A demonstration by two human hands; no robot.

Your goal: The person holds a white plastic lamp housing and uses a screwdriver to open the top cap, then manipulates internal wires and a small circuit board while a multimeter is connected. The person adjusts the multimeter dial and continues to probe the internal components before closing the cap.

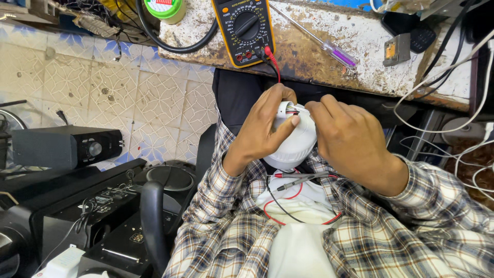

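Fingers of both hands, left hand (265, 128) and right hand (350, 141), clamped on white bulb (296, 141), just below workbench edge (329, 82).

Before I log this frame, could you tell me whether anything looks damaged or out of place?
Yes: the workbench surface is badly worn, its white coating flaked to rusty brown. The multimeter overhangs its front edge. Both probes lie loose in the lap while the hands hold the white bulb.

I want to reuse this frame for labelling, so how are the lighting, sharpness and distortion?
Head view: even, soft light with no harsh glare; the left hand, right hand and white bulb housing between them look sharp; wide-angle lens bends the workbench edge; the dark speakers at the left lose detail in shadow.
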